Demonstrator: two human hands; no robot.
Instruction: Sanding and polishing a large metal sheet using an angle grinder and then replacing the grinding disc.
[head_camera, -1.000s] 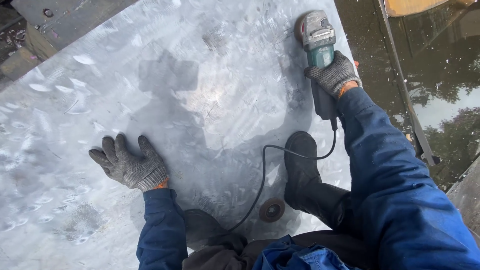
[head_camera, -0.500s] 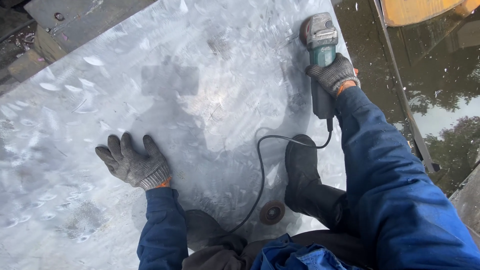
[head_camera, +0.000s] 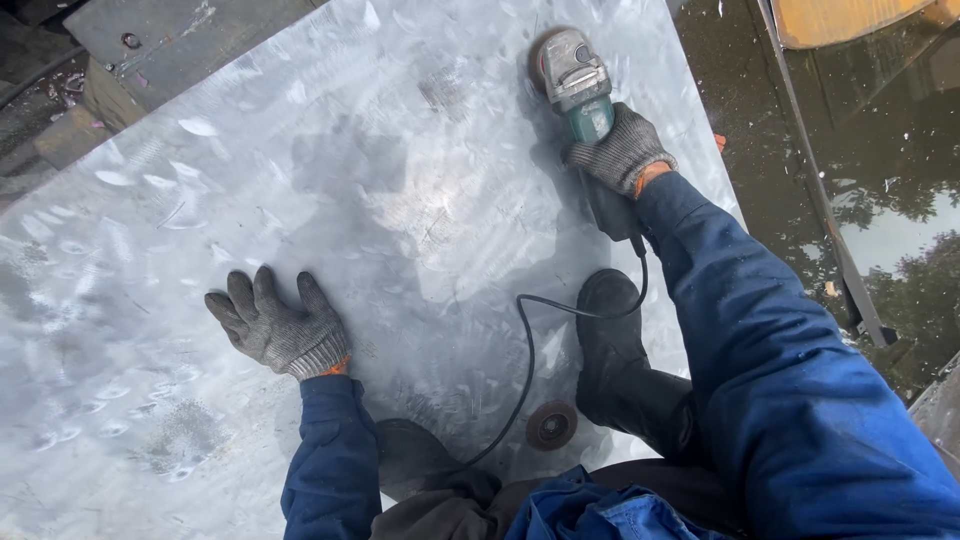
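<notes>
A large shiny metal sheet (head_camera: 400, 200) with swirled grinding marks lies on the ground under me. My right hand (head_camera: 620, 150), in a grey knit glove, grips a green and grey angle grinder (head_camera: 572, 75) whose disc end rests on the sheet near its far right side. My left hand (head_camera: 275, 325), also gloved, lies flat with fingers spread on the sheet at the lower left. The grinder's black cable (head_camera: 525, 350) loops back over the sheet toward my legs.
A loose round grinding disc (head_camera: 552, 425) lies on the sheet by my black boot (head_camera: 610, 330). Wet dark ground with a metal bar (head_camera: 815, 190) runs along the right. Dark metal plates and scraps (head_camera: 130, 40) sit at the top left.
The grinder and my right hand have shifted slightly left and toward me along the sheet. My left hand stays flat on the sheet.
</notes>
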